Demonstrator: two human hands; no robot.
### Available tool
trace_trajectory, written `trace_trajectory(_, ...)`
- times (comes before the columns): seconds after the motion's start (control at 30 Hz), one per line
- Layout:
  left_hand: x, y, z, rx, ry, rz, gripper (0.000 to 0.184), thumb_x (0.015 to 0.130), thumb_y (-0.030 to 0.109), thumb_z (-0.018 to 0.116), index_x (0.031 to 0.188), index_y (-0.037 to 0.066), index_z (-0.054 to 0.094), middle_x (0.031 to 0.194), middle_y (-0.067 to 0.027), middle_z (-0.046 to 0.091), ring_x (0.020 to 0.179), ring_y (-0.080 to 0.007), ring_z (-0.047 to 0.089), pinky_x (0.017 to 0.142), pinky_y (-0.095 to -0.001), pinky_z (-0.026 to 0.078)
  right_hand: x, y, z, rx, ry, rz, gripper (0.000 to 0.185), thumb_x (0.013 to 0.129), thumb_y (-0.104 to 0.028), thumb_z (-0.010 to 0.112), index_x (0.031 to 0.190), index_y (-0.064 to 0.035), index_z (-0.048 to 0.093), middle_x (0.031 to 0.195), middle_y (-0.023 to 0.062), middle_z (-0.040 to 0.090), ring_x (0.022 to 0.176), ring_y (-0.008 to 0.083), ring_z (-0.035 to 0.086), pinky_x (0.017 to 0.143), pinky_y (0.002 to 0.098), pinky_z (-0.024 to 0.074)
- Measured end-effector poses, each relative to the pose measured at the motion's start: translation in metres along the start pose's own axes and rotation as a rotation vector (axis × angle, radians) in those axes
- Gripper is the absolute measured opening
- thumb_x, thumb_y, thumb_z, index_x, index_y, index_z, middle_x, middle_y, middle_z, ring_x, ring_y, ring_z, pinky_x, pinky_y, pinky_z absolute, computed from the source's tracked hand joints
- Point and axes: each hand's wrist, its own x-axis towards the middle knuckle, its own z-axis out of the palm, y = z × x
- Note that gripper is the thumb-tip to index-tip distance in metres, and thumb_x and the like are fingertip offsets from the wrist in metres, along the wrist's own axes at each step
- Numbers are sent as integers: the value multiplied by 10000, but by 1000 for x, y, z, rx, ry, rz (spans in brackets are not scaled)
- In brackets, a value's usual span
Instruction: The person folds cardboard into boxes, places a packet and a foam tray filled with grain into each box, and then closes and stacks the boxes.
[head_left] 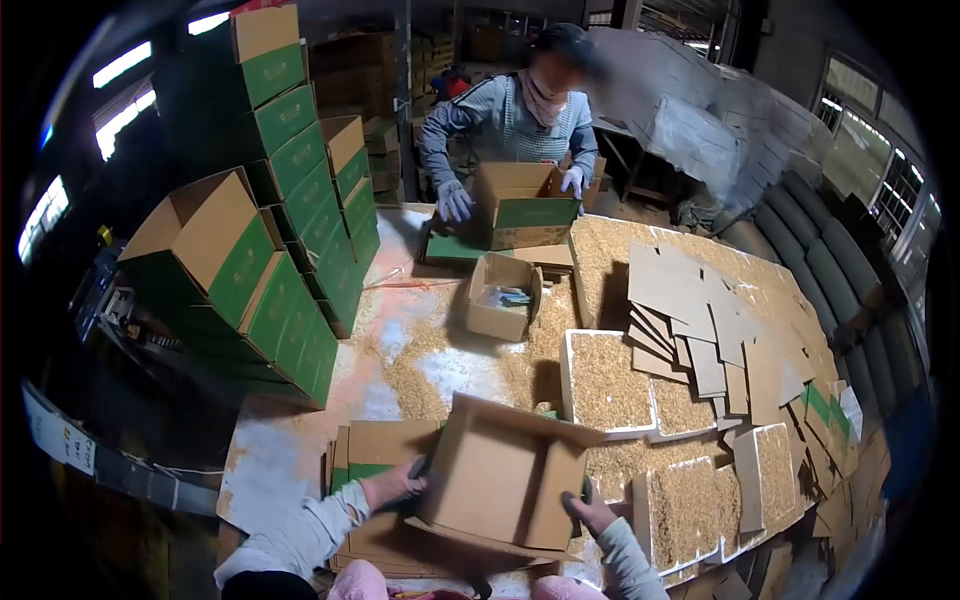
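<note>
An open cardboard box [497, 470] is tilted between my two hands, its brown inside facing up toward me. My left hand [397, 485] grips the box's left side, with dark covering on the fingertips. On the opposite side, my right hand [592, 508] holds the right wall, thumb at the edge and the other fingers partly hidden. Beneath the box and to its left lie flat green-and-brown cardboard pieces [392, 437]. A small carton [500, 318] with bluish items in it stands farther up the table.
Across the table, a person [515, 125] in light gloves handles a green-and-brown box [535, 218]. Green boxes [290, 190] are stacked high at left. White trays of shavings [607, 385] and loose cardboard sheets [700, 320] cover the right side.
</note>
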Motion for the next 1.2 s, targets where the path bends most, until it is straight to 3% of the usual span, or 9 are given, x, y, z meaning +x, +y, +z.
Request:
trace_trajectory(0.13,11,37,22,109,250,-68,817,676,433,726,1263,-25,388,1193,-242,489,1118,-348,469,941,-353,385,5,-44,27,339,83,155,444,834,-279,575,1247,-166,456,1180,179,414,1035,324,453,867,412,400)
trace_trajectory(0.33,-73,90,-106,0,462,550,687,797,409,635,1296,9,383,1345,-133,390,1063,-186,493,926,-315,404,42,-257,29,783,70,-7,296,898,-172,466,1146,-15,497,854,34,563,774,133,537,709,266,461)
trace_trajectory(0.43,-154,137,-235,-18,1409,906,641,842,272,603,1351,24,302,1280,-136,432,1156,-235,434,985,-340,338,103,-324,83,746,660,-359,292,883,-246,500,1047,-14,571,898,64,606,814,149,569,747,271,457)
trace_trajectory(0.53,-225,122,-425,-236,1674,698,565,851,317,596,1288,26,386,1186,-115,499,1041,-207,508,904,-288,394,156,-441,96,960,343,-512,310,882,-254,499,1069,-15,563,927,70,608,841,156,570,765,275,453)
trace_trajectory(0.63,-213,54,-510,-435,1049,694,427,826,269,644,1154,29,516,918,3,597,769,-96,554,679,-234,459,219,-546,132,1086,107,-550,329,881,-263,498,1091,-16,554,956,76,609,868,162,572,783,278,448)
trace_trajectory(0.77,-208,113,-464,-283,1097,664,424,833,214,638,1179,17,491,979,-4,581,839,-100,529,751,-235,442,305,-628,199,1087,-119,-448,355,880,-275,497,1121,-18,543,996,84,612,903,171,573,807,283,442)
trace_trajectory(0.9,-210,82,-465,-370,1036,817,477,856,216,609,1258,35,425,1123,-37,531,970,-113,492,843,-242,410,357,-621,250,-371,16,-703,408,872,-248,503,1184,14,485,1048,160,596,973,313,552,862,374,421)
trace_trajectory(1.13,-201,34,-476,200,1104,714,539,856,121,486,1357,49,303,1293,-181,415,1187,-332,385,978,-353,348,312,-469,368,1282,-84,-252,508,946,-409,345,1309,-55,382,1263,93,475,1169,203,446,975,315,367)
trace_trajectory(1.2,-212,17,-497,1331,1297,750,523,852,123,475,1345,34,327,1295,-198,422,1208,-352,381,990,-373,343,314,-468,387,1940,-352,115,504,936,-383,363,1312,-47,373,1283,119,443,1188,235,424,995,316,349)
